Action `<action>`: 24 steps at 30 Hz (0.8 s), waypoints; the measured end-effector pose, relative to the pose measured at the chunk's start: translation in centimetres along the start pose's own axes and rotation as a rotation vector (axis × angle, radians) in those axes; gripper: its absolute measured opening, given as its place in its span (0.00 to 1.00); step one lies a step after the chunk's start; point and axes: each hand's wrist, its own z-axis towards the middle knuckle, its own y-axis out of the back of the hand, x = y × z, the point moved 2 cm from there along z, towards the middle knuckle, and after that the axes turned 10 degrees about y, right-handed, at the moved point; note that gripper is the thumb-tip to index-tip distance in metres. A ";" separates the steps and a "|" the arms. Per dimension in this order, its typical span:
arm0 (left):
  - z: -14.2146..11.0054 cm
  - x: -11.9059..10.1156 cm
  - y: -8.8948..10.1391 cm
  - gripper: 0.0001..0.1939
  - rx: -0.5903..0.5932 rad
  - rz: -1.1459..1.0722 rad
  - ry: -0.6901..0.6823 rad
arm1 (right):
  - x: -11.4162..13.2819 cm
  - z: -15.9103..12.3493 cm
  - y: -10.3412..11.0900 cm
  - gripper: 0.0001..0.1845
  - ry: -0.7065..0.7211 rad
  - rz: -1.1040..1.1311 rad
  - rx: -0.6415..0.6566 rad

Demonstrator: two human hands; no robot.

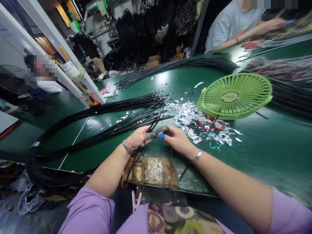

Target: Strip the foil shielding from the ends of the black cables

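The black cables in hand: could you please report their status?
Left hand holding black cables. Right hand meeting its fingers. Scrap heap just beyond; green fan farther right, apart from hands.

A light-green fan [229, 97] with a round grille faces upward over the green bench [255, 156]. Beyond, at the far right, is a person in a grey top [223, 27]; cardboard boxes [153, 61] lie behind the bench.

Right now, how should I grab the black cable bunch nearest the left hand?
Grip the black cable bunch well left of its loose ends, probably from the near side: there the strands run close together, while toward the tips they splay apart.
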 end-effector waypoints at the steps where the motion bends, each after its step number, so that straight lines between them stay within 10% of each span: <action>1: 0.0 0.0 0.0 0.28 0.009 -0.005 0.001 | 0.0 0.0 0.0 0.15 -0.020 0.016 0.007; 16: 0.3 0.7 0.4 0.26 0.134 -0.058 0.046 | -0.4 0.0 -0.6 0.17 -0.348 0.433 0.016; 24: 0.3 0.7 1.2 0.19 -0.344 0.500 -0.396 | -0.6 0.2 -0.6 0.16 -0.368 0.422 -0.087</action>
